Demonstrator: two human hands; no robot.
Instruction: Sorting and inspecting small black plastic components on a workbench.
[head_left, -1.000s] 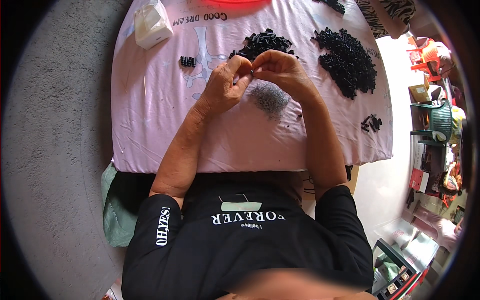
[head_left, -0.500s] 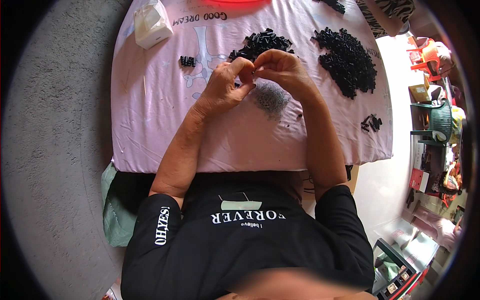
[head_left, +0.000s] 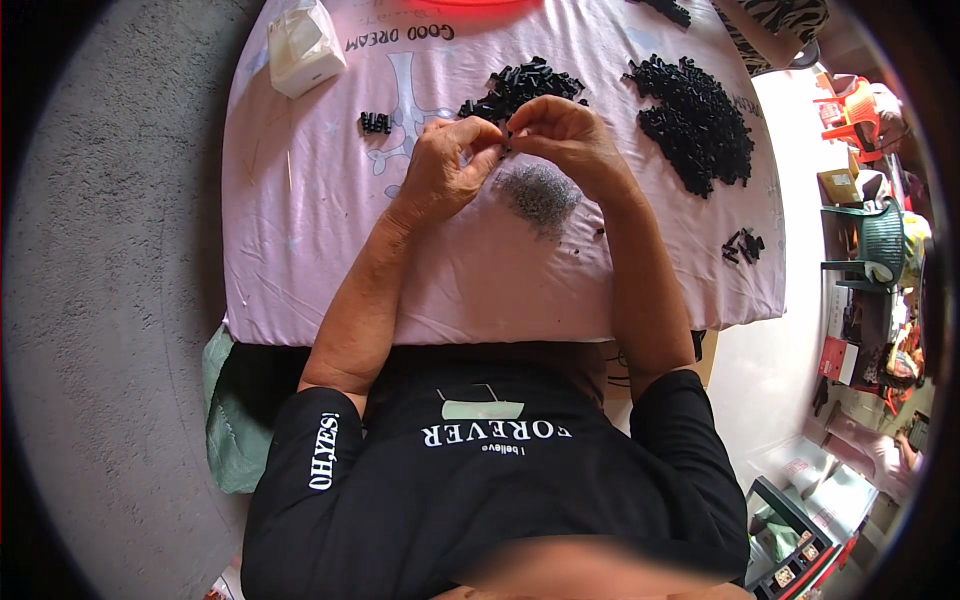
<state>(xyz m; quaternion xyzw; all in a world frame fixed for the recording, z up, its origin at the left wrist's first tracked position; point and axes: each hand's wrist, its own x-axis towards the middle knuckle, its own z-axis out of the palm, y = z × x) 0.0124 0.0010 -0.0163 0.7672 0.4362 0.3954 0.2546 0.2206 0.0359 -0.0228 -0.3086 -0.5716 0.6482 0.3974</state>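
Over the middle of the table, my left hand (head_left: 447,168) and my right hand (head_left: 572,145) meet with their fingertips pinched close together. Between them is a tiny dark piece, too small to name. Just below the fingers lies a heap of small silvery metal pieces (head_left: 540,198). Behind my hands sits a pile of short black plastic pieces (head_left: 528,85), partly hidden by the fingers. A small neat group of black pieces (head_left: 375,123) rests left of my left hand. To the right of my right hand spreads a larger pile of black pieces (head_left: 697,130).
A pink cloth (head_left: 300,250) covers the table. On it stand a white box (head_left: 303,50) at the far left and part of a red container (head_left: 450,3) at the far edge. A few loose black pieces (head_left: 743,246) lie near the right edge. Another person's arm (head_left: 765,35) shows at the far right.
The fingers of my left hand have drawn in closer together, and the hand has turned slightly. My right hand has barely shifted. The piles look the same.
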